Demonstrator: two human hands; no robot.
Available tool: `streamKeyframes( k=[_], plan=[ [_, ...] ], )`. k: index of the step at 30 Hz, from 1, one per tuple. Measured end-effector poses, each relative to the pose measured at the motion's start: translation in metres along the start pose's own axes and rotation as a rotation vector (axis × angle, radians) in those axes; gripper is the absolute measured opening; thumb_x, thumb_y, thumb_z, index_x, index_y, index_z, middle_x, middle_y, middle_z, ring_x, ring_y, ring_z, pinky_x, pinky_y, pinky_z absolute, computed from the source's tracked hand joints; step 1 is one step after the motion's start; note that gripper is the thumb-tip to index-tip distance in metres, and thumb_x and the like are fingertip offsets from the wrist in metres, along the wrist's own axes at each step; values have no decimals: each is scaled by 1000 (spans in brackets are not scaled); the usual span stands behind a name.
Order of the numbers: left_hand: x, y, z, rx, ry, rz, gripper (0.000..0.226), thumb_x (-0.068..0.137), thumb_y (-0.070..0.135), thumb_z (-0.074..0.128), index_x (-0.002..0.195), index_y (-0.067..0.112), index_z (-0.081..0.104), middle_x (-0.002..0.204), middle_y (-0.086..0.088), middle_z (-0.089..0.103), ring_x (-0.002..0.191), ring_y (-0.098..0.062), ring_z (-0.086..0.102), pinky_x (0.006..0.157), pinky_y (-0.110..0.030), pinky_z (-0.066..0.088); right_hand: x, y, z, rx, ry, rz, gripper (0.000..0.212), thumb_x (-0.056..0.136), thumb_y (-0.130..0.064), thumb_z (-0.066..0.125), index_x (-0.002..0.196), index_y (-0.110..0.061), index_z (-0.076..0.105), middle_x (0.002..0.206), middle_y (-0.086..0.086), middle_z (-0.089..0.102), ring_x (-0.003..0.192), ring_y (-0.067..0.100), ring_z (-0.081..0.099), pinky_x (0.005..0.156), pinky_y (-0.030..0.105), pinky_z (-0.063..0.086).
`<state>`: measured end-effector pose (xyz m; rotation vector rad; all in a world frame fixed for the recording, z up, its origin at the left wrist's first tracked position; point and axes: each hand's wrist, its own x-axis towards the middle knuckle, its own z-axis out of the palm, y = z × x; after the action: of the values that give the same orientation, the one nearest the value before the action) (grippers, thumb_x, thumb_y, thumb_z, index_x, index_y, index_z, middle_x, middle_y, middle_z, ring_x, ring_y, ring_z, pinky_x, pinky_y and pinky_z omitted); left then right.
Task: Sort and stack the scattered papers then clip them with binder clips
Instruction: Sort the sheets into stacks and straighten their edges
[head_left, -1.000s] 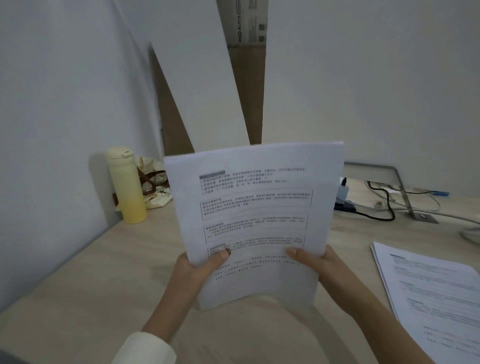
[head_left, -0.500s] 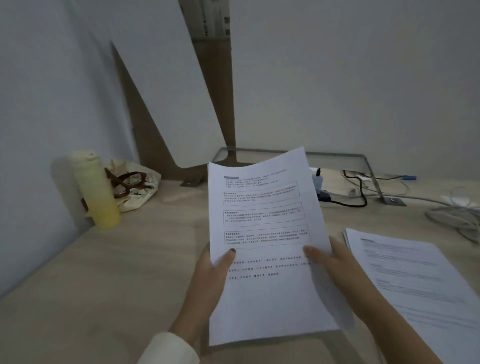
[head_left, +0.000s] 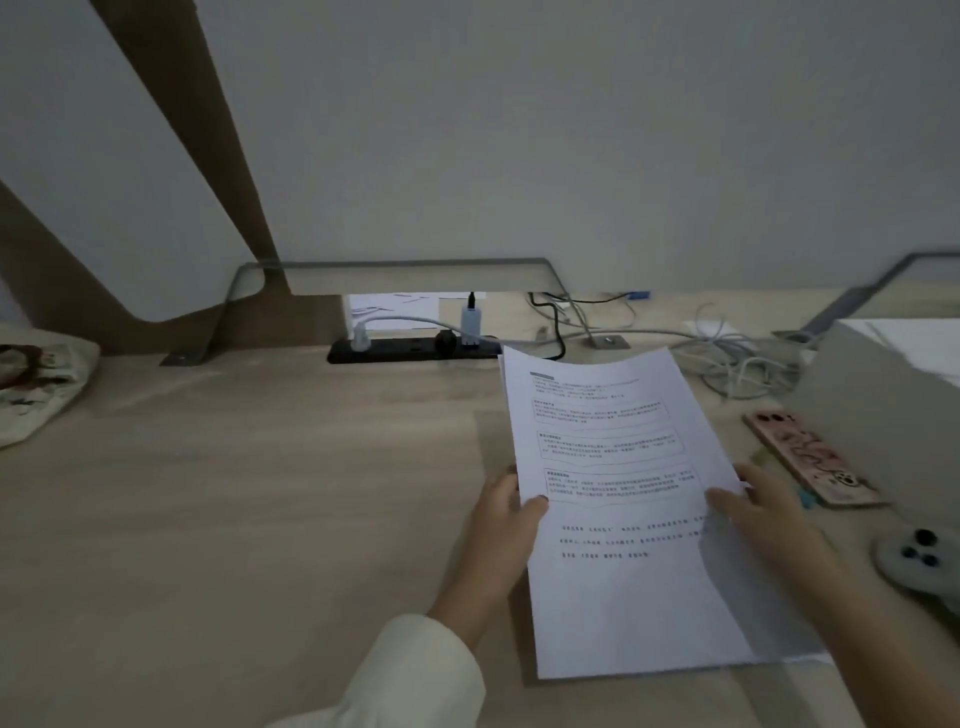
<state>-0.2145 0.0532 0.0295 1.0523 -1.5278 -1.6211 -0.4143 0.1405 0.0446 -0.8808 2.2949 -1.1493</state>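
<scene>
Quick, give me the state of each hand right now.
Left hand: closed on the paper stack, left edge.
Right hand: closed on the same stack, right edge.

Sheaf of white printed paper sheets (head_left: 623, 499) lowered from upright in front of the wall to lying nearly flat over the pale wooden desk (head_left: 234, 519), top edge now just short of the black power strip (head_left: 410, 349). Left hand (head_left: 501, 525) and right hand (head_left: 763, 512) now gripping opposite side edges, thumbs on top. View swung right: yellow bottle gone from frame; pink patterned phone (head_left: 810, 457) and grey game controller (head_left: 917, 564) newly visible right of the sheaf.
</scene>
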Motion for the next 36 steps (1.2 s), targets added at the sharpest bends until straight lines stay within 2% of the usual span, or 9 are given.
streamKeyframes(
  k=[3,8,11,15,17,20,25,29,36],
  plan=[
    [16,-15,19,73,-38,-55,25,87,8,51,105,24,56,131,0,49,115,-16,53,98,-34,46,14,21,-3,-139,79,-2,22,90,-7,46,109,-9,57,106,14,62,81,26,57,60,28,42],
    [24,-29,30,36,-82,-202,76,81,24,61,145,17,22,150,1,30,135,-18,35,112,-40,32,18,38,3,-184,36,77,48,90,-9,51,136,-5,41,135,18,49,116,31,50,91,39,42],
    [30,-30,25,-56,-70,-238,57,81,18,59,135,14,40,134,-2,52,118,-20,54,102,-39,44,17,39,6,-124,1,83,48,90,-9,51,136,-6,42,135,15,52,118,29,51,93,37,43],
    [36,-24,7,-87,56,-269,3,81,11,56,81,12,53,90,-7,64,87,-20,62,84,-32,48,16,34,6,-24,-40,124,48,91,-10,51,138,-8,40,139,12,49,124,28,47,97,37,39],
    [38,-22,-1,-96,75,-292,14,83,3,52,70,7,54,74,-7,61,70,-18,58,71,-27,47,13,32,8,3,-62,113,47,92,-10,50,138,-9,41,138,11,49,124,27,47,94,35,38],
    [39,-19,-12,-41,77,-326,16,81,7,55,93,1,65,90,-12,68,79,-24,63,69,-29,51,8,27,15,41,-101,90,45,91,-7,51,135,-7,45,134,12,53,118,26,50,88,30,36],
    [33,-28,-44,175,183,-224,64,50,36,59,110,13,58,105,-4,66,95,-23,65,87,-42,53,-3,15,38,162,-226,112,43,89,-5,53,131,-4,49,123,13,60,102,23,57,86,28,43],
    [19,-29,-69,131,131,-115,43,75,16,59,117,14,51,108,-1,64,92,-13,62,72,-26,49,-14,5,58,236,-325,91,35,89,-2,51,124,-3,53,96,1,63,87,16,61,73,24,48],
    [-21,-13,-94,-10,238,215,25,89,9,55,104,28,56,98,12,68,84,-2,67,64,-12,52,-24,-14,80,409,-437,44,55,85,-24,62,135,-15,42,123,2,57,100,17,60,84,25,46]
  ],
)
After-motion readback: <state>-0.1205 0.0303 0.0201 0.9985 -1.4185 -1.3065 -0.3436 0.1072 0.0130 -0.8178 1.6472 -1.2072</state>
